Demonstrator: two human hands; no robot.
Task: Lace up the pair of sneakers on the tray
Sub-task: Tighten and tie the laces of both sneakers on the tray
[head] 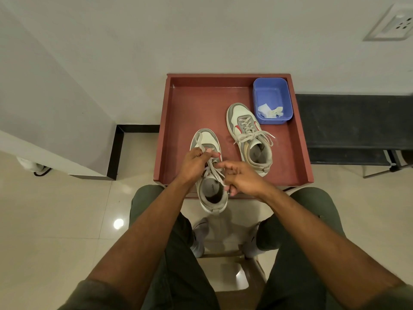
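Now my left hand pinches one end of the lace and holds it up and away from me, over the toe of the near sneaker. My right hand is just beside it, with fingers curled around the other end of the same lace, close to the collar of the shoe. Both hands are narrow, each one holding lace.

Under my hands the near sneaker stands at the front edge of the tray, its heel hanging a little over the rim toward my knees. I think the lace is already through most eyelets and I am working at the top ones, though my fingers hide the exact eyelet.

To do this step well, I should keep both ends equally tight, pull the slack out row by row, and not let the lace twist flat against the tongue. The shoe may slide off the edge, so a gentle pull is better.

Beyond my right hand the second sneaker lies on the tray, already laced with loose ends. Further behind it sits a blue tub with some small white scraps inside.
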